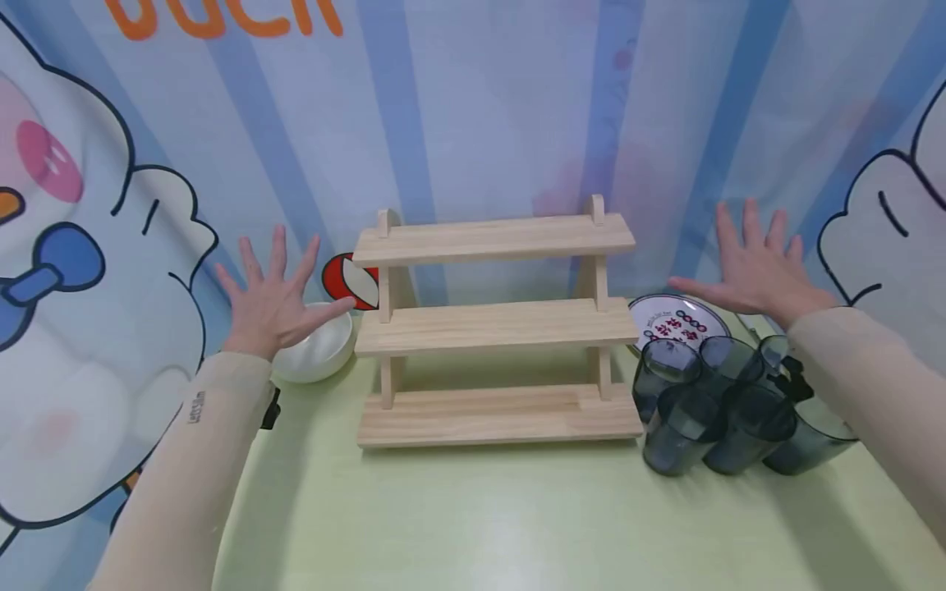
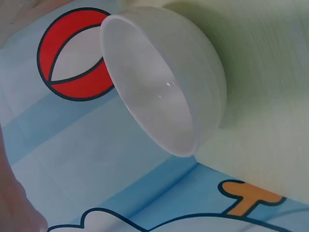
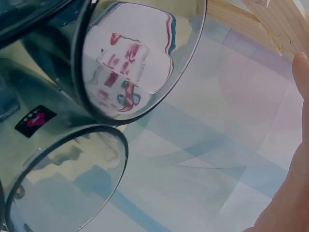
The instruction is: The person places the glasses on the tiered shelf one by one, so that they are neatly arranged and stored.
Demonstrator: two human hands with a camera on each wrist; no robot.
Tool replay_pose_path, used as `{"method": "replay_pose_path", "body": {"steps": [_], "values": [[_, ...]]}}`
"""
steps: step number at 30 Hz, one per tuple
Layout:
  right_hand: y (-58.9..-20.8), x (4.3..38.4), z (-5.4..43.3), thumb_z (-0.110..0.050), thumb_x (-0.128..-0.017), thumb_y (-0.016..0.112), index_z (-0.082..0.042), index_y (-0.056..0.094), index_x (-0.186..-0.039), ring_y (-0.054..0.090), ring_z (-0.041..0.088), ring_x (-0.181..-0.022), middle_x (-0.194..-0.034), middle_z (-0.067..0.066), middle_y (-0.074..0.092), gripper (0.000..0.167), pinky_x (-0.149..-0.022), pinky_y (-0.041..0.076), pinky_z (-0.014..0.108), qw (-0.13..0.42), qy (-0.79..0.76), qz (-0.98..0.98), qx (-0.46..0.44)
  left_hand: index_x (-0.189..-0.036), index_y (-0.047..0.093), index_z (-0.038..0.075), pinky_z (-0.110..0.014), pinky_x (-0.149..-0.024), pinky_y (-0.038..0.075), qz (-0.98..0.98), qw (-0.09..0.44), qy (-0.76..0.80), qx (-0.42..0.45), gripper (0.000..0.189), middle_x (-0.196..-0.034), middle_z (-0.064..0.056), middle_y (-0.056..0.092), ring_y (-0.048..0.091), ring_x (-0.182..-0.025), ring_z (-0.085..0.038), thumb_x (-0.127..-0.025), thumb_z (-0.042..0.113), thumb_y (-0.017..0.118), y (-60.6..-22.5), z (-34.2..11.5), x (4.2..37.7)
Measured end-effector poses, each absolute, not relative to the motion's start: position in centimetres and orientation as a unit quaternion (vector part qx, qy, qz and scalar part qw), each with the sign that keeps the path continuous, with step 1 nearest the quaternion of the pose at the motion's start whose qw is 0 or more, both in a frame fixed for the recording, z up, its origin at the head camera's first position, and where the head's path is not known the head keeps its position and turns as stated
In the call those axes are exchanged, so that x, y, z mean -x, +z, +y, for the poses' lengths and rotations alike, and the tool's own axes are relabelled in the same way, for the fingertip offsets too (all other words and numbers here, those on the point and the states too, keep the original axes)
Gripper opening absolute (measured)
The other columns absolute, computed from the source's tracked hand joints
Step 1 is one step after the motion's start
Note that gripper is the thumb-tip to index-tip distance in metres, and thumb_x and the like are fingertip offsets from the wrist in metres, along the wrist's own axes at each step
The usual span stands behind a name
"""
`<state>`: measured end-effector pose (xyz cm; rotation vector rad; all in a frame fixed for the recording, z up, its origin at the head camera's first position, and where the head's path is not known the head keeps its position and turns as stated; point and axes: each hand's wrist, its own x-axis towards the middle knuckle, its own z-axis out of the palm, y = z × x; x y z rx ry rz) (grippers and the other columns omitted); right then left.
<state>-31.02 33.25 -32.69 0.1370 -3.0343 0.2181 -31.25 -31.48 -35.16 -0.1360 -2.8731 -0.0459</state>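
Observation:
My left hand point(image 1: 269, 308) is raised with its fingers spread, holding nothing, above a white bowl point(image 1: 314, 349) at the left of the table. In the left wrist view the bowl point(image 2: 203, 72) shows its hollow inside. On the right, my right hand point(image 1: 761, 267) is likewise raised, fingers straight and apart, over several dark tinted glasses point(image 1: 680, 439). A three-tier wooden shelf point(image 1: 498, 326) stands between the hands, its tiers bare. Behind the glasses point(image 3: 72, 111) a white plate with red characters point(image 1: 658, 316) shows, partly covered by them.
A pale green table point(image 1: 473, 517) lies under everything. Behind it hangs a blue striped cloth point(image 1: 488, 107) with cartoon figures, close to the back of the shelf. The glasses stand tightly grouped beside the shelf's right end.

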Motion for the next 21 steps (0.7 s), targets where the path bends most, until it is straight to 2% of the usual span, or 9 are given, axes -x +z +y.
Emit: {"method": "replay_pose_path", "body": {"steps": [7,10,14,17,21], "values": [[-32.5,30.6,34.3,-0.085,-0.088,0.053,-0.012,-0.017,-0.166,-0.025,0.067,-0.144,-0.165,0.029,-0.03,0.127,-0.11,-0.002,0.087,0.053,0.077,-0.994,-0.047,-0.167,-0.003,0.042,-0.088,-0.107,-0.015,-0.989,0.13,-0.047,0.049,0.109,-0.172,-0.006,-0.028,-0.03,-0.151,-0.053,-0.083,0.095,0.04,-35.1,-30.6,31.3],[-32.2,30.2,34.8,-0.082,-0.089,0.054,-0.011,-0.013,-0.167,-0.022,0.068,-0.144,-0.166,0.032,-0.026,0.126,-0.11,0.0,0.087,0.06,0.081,-0.994,-0.049,-0.167,-0.004,0.043,-0.088,-0.108,-0.011,-0.988,0.134,-0.064,0.051,0.108,-0.173,-0.005,-0.026,-0.025,-0.153,-0.055,-0.084,0.093,0.041,-35.0,-30.4,30.9],[-32.2,29.0,35.6,-0.076,-0.092,0.057,-0.006,-0.006,-0.167,-0.012,0.068,-0.147,-0.167,0.036,-0.017,0.121,-0.11,0.008,0.086,0.075,0.102,-0.991,-0.051,-0.168,-0.005,0.041,-0.088,-0.11,0.004,-0.985,0.127,-0.101,0.06,0.106,-0.174,-0.008,-0.021,-0.011,-0.154,-0.06,-0.087,0.089,0.044,-35.0,-30.2,30.2],[-32.3,27.9,36.4,-0.071,-0.094,0.058,-0.006,-0.005,-0.168,-0.008,0.064,-0.151,-0.168,0.035,-0.015,0.117,-0.108,0.012,0.087,0.083,0.129,-0.987,-0.043,-0.167,-0.006,0.041,-0.087,-0.109,0.016,-0.981,0.118,-0.142,0.065,0.103,-0.175,-0.008,-0.017,-0.002,-0.155,-0.06,-0.09,0.086,0.046,-35.2,-30.1,29.7],[-32.3,26.3,37.5,-0.064,-0.097,0.06,-0.005,-0.003,-0.168,-0.005,0.059,-0.154,-0.169,0.032,-0.014,0.111,-0.107,0.013,0.087,0.098,0.156,-0.982,-0.029,-0.167,-0.005,0.041,-0.085,-0.111,0.02,-0.973,0.102,-0.199,0.062,0.101,-0.176,-0.009,-0.011,0.006,-0.157,-0.054,-0.092,0.083,0.047,-35.3,-29.8,28.9]]}}
